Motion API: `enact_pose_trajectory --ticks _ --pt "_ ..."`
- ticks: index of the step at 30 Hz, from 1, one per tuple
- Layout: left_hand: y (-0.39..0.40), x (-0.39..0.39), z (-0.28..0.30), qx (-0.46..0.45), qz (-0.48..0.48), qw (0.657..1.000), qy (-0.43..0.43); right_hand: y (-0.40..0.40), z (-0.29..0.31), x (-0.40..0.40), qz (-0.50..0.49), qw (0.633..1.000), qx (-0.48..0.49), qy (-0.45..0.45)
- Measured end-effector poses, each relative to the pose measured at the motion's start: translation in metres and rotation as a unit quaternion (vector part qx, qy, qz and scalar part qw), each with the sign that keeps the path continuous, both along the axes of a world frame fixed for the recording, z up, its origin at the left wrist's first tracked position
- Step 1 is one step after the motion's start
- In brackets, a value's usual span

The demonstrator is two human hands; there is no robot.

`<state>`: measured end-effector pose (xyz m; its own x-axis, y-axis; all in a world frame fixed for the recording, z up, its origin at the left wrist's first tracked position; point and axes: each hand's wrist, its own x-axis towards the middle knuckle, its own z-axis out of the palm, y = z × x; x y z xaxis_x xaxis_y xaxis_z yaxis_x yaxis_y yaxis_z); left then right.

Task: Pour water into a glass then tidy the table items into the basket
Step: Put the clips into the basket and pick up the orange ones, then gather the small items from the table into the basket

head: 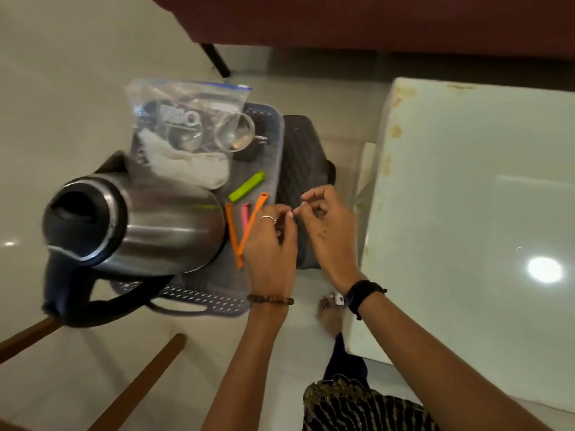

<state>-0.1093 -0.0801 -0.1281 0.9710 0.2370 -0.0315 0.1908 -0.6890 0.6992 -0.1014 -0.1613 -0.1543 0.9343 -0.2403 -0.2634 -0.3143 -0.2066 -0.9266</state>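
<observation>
Basket (199, 298) holding kettle (161, 225), left hand (270, 241) and right hand (329, 225) curled, grip unclear

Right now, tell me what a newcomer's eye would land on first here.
The big steel kettle dominates the left, lying tilted in the basket. Right of it lie bright clips: an opened orange clip and a green clip. Both hands, left hand and right hand, hover with curled fingers at the basket's right edge.

The kettle (140, 222) stands in the basket (199, 298), left of the clips (245, 225), before the bag (186, 113).
</observation>
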Motion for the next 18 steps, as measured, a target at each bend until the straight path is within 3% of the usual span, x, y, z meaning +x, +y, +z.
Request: enact_pose_trajectory --ticks 7,11,18 --pt "-0.148 -0.031 -0.02 -0.03 -0.198 0.975 0.095 -0.169 -0.021 -0.062 -0.021 0.994 -0.085 0.064" --pt "-0.249 -0.075 -0.037 -0.022 -0.302 0.94 0.156 -0.284 -0.027 -0.12 -0.026 0.983 -0.144 0.112" --pt "-0.445 -0.166 -0.046 -0.013 -0.451 0.873 0.186 -0.478 -0.027 -0.233 -0.153 0.959 -0.166 0.171"
